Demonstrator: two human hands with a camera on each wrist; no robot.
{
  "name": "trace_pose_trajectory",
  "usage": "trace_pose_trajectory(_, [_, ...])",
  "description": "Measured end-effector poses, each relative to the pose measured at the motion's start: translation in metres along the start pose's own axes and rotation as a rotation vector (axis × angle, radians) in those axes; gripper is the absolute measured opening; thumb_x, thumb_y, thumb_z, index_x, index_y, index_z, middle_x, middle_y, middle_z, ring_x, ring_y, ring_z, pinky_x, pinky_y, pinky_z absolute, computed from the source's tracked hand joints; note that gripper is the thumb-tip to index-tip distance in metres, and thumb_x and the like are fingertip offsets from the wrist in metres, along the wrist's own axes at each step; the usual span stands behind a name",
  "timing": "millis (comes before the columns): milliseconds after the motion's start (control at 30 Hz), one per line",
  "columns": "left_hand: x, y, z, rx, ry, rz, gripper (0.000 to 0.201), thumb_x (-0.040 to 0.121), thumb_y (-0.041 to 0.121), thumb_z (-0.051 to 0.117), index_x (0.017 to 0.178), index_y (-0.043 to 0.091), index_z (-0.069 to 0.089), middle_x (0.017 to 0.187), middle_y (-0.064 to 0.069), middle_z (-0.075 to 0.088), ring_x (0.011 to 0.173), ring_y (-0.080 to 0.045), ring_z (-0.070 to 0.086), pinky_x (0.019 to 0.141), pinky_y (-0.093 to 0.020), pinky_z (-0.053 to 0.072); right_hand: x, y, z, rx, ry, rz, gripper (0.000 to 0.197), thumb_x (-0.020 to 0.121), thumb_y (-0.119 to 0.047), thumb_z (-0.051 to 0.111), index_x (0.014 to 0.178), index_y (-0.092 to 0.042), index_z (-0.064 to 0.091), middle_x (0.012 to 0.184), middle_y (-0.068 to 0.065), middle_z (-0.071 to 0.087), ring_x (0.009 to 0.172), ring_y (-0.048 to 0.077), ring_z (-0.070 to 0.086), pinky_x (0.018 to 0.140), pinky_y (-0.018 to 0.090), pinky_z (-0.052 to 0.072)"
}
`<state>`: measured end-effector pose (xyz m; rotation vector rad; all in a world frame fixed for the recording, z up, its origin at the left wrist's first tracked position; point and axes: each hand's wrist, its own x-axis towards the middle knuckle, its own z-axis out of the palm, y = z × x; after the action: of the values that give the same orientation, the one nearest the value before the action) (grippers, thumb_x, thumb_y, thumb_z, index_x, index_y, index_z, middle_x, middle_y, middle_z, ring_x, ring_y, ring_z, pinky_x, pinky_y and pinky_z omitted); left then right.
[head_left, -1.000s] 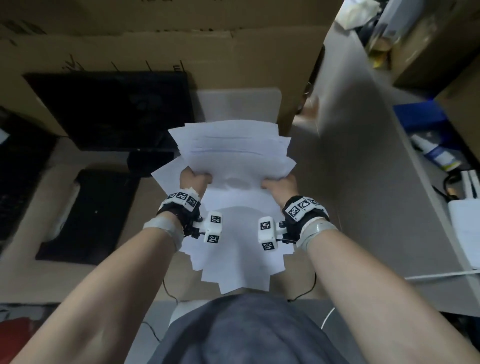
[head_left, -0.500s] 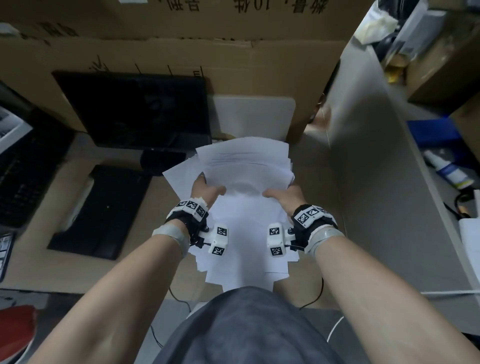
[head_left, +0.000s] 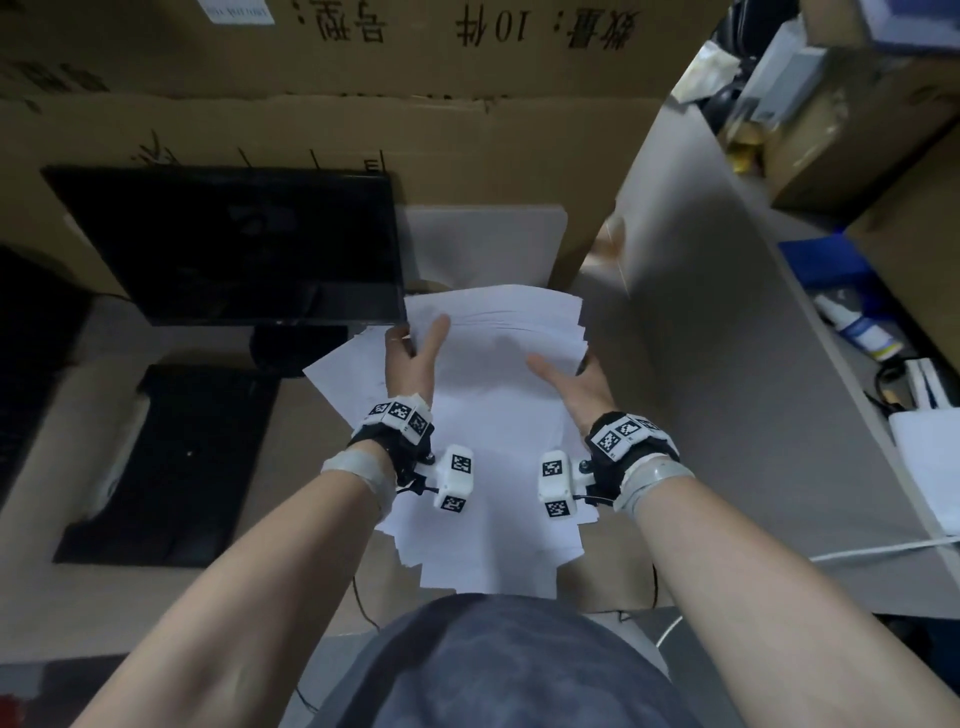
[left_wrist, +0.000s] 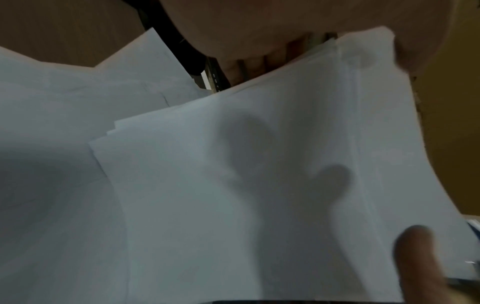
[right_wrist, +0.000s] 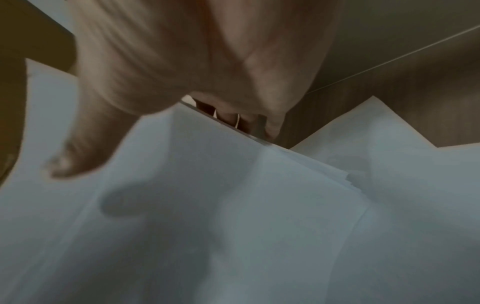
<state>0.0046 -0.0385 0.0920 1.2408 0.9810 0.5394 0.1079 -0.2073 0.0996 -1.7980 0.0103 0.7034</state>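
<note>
A loose stack of white paper sheets (head_left: 498, 410) lies fanned out over the desk in front of me, its near end spread into several stepped corners. My left hand (head_left: 413, 358) grips the stack's far left edge, thumb on top. My right hand (head_left: 574, 382) grips the far right edge the same way. In the left wrist view the sheets (left_wrist: 233, 205) fill the frame and the fingers (left_wrist: 249, 67) curl under their edge. In the right wrist view the thumb (right_wrist: 72, 160) presses on the paper (right_wrist: 233, 226) and the fingers (right_wrist: 233, 118) hook below it.
A dark monitor (head_left: 234, 244) stands just left of the stack, with a black flat device (head_left: 176, 467) in front of it. Cardboard boxes (head_left: 363, 119) wall off the back. A grey partition (head_left: 727, 364) rises on the right; beyond it are a white bottle (head_left: 852, 325) and a cable (head_left: 883, 548).
Both hands have slid forward along the stack's sides to its far end, and their thumbs have stretched out. The far edges of the sheets sit more squarely together.
</note>
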Motion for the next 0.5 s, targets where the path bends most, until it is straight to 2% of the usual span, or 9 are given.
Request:
trace_pose_trajectory(100, [0.0, 0.012, 0.008, -0.017, 0.043, -0.012, 0.089, 0.078, 0.068, 0.06, 0.148, 0.021, 0.032, 0.149, -0.001, 0.041, 0.138, -0.019, 0.037, 0.114, -0.035, 0.028, -0.006, -0.01, 0.003, 0.091, -0.028, 0.01, 0.071, 0.062, -0.07, 0.077, 0.12, -0.032, 0.059, 0.112, -0.012, 0.067, 0.105, 0.012, 0.063, 0.1, 0.038, 0.045])
trace_pose_trajectory(133, [0.001, 0.016, 0.011, -0.023, 0.066, -0.029, 0.091, 0.08, 0.067, 0.059, 0.151, 0.019, 0.027, 0.152, -0.002, 0.035, 0.141, -0.019, 0.032, 0.114, -0.034, 0.025, -0.007, -0.013, 0.004, 0.119, -0.022, 0.004, 0.068, 0.063, -0.071, 0.075, 0.116, -0.032, 0.061, 0.114, -0.011, 0.068, 0.107, 0.014, 0.062, 0.101, 0.04, 0.045])
trace_pose_trajectory(167, [0.002, 0.02, 0.014, -0.023, 0.085, -0.051, 0.092, 0.081, 0.066, 0.059, 0.151, 0.017, 0.025, 0.153, -0.001, 0.033, 0.142, -0.019, 0.03, 0.112, -0.034, 0.025, -0.006, -0.015, 0.005, 0.142, -0.004, 0.001, 0.073, 0.061, -0.075, 0.072, 0.117, -0.03, 0.061, 0.119, -0.008, 0.066, 0.112, 0.017, 0.061, 0.104, 0.042, 0.043])
trace_pose_trajectory(200, [0.002, 0.025, 0.017, -0.011, 0.105, -0.062, 0.091, 0.08, 0.065, 0.06, 0.15, 0.016, 0.028, 0.15, -0.001, 0.037, 0.14, -0.018, 0.033, 0.109, -0.033, 0.028, -0.005, -0.016, 0.005, 0.153, 0.018, 0.013, 0.081, 0.06, -0.079, 0.069, 0.122, -0.028, 0.058, 0.126, -0.005, 0.062, 0.116, 0.02, 0.058, 0.107, 0.042, 0.04])
trace_pose_trajectory(267, [0.002, 0.03, 0.02, 0.046, 0.139, -0.071, 0.077, 0.078, 0.058, 0.065, 0.14, 0.018, 0.043, 0.131, 0.004, 0.051, 0.127, -0.016, 0.045, 0.096, -0.029, 0.034, -0.005, -0.018, 0.002, 0.154, 0.047, 0.02, 0.089, 0.072, -0.075, 0.063, 0.139, -0.02, 0.045, 0.13, -0.003, 0.051, 0.116, 0.019, 0.049, 0.106, 0.036, 0.034])
trace_pose_trajectory(333, [0.004, 0.029, 0.023, 0.123, 0.169, -0.054, 0.049, 0.076, 0.052, 0.066, 0.113, 0.021, 0.058, 0.104, 0.011, 0.061, 0.11, -0.019, 0.057, 0.085, -0.027, 0.039, 0.0, -0.015, -0.001, 0.168, 0.064, 0.013, 0.082, 0.083, -0.067, 0.059, 0.144, -0.018, 0.037, 0.124, -0.003, 0.043, 0.113, 0.017, 0.042, 0.099, 0.033, 0.03])
trace_pose_trajectory(367, [0.005, 0.028, 0.023, 0.163, 0.176, -0.036, 0.039, 0.075, 0.049, 0.066, 0.102, 0.022, 0.058, 0.095, 0.011, 0.06, 0.101, -0.019, 0.06, 0.08, -0.027, 0.041, 0.0, -0.016, -0.001, 0.17, 0.072, -0.001, 0.08, 0.084, -0.066, 0.058, 0.145, -0.019, 0.036, 0.122, -0.005, 0.04, 0.111, 0.015, 0.041, 0.096, 0.032, 0.029])
trace_pose_trajectory(400, [0.005, 0.025, 0.023, 0.193, 0.175, -0.018, 0.036, 0.074, 0.047, 0.068, 0.098, 0.023, 0.056, 0.093, 0.01, 0.059, 0.095, -0.018, 0.06, 0.077, -0.026, 0.04, 0.001, -0.018, 0.0, 0.177, 0.075, -0.015, 0.079, 0.083, -0.067, 0.059, 0.144, -0.021, 0.037, 0.12, -0.006, 0.04, 0.109, 0.014, 0.04, 0.094, 0.03, 0.029])
trace_pose_trajectory(500, [0.004, 0.015, 0.024, 0.211, 0.159, 0.057, 0.046, 0.072, 0.039, 0.076, 0.108, 0.024, 0.052, 0.098, 0.004, 0.059, 0.089, -0.011, 0.059, 0.073, -0.019, 0.039, 0.006, -0.024, 0.006, 0.171, 0.111, -0.028, 0.078, 0.077, -0.068, 0.065, 0.137, -0.023, 0.044, 0.119, -0.006, 0.045, 0.108, 0.017, 0.047, 0.096, 0.033, 0.035])
